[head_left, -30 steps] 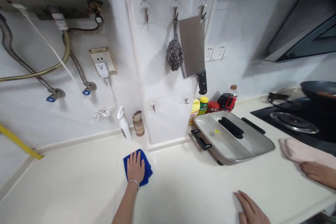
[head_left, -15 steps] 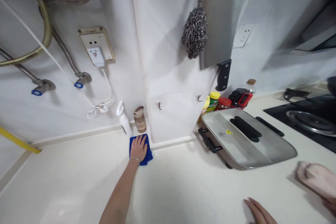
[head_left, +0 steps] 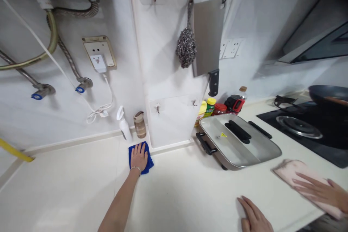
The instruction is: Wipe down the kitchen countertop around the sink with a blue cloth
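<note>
My left hand (head_left: 139,157) lies flat, fingers spread, on a blue cloth (head_left: 147,161) and presses it onto the white counter (head_left: 70,185). The cloth sits at the foot of the white wall column, just in front of a white spray bottle (head_left: 123,125) and a brown bottle (head_left: 139,125). A bracelet is on that wrist. My right hand (head_left: 254,217) rests palm down on the counter at the bottom edge, holding nothing.
A steel electric pan with a lid (head_left: 239,141) stands right of the column, jars (head_left: 214,108) behind it. A cleaver (head_left: 208,40) and scourer (head_left: 186,45) hang above. Another person's hand (head_left: 319,189) presses a pink cloth (head_left: 290,170) beside the black hob (head_left: 301,128).
My left hand has slid the blue cloth away from me, up to the column's foot by the bottles. The other person's pink cloth now lies spread flat under their hand.
</note>
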The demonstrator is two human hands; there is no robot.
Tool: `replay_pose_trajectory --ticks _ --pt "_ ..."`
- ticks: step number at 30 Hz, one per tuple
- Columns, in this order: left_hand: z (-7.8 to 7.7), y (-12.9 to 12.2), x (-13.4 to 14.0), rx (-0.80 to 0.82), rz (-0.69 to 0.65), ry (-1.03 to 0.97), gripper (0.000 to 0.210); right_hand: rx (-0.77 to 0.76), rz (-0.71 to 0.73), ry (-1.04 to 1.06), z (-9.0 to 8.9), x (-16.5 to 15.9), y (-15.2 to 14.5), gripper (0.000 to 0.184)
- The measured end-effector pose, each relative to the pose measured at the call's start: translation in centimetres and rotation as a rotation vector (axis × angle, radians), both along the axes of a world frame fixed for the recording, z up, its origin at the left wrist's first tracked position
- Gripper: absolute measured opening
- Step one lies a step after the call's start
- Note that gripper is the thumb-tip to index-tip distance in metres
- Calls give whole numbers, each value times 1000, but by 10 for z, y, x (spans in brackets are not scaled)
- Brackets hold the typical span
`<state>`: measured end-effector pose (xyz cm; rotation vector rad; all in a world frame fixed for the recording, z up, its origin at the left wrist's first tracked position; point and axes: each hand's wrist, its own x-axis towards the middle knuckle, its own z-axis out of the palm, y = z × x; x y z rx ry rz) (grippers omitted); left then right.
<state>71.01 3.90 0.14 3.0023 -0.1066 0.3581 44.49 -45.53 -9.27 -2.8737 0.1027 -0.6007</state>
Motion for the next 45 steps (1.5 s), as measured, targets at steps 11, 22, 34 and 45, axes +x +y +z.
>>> replay_pose_trajectory --ticks 11,22,34,45 --pt "-10 -37 -125 91 -165 -51 53 76 -85 53 22 2 20 54" --pt "-7 -135 -211 34 -547 25 64 47 -98 34 34 5 25 53" --pt "-5 -257 -244 -205 -858 282 66 118 -103 60 44 6 27 55" --pt "-14 -307 -200 -317 -932 263 60 220 -56 -31 34 0 22 54"
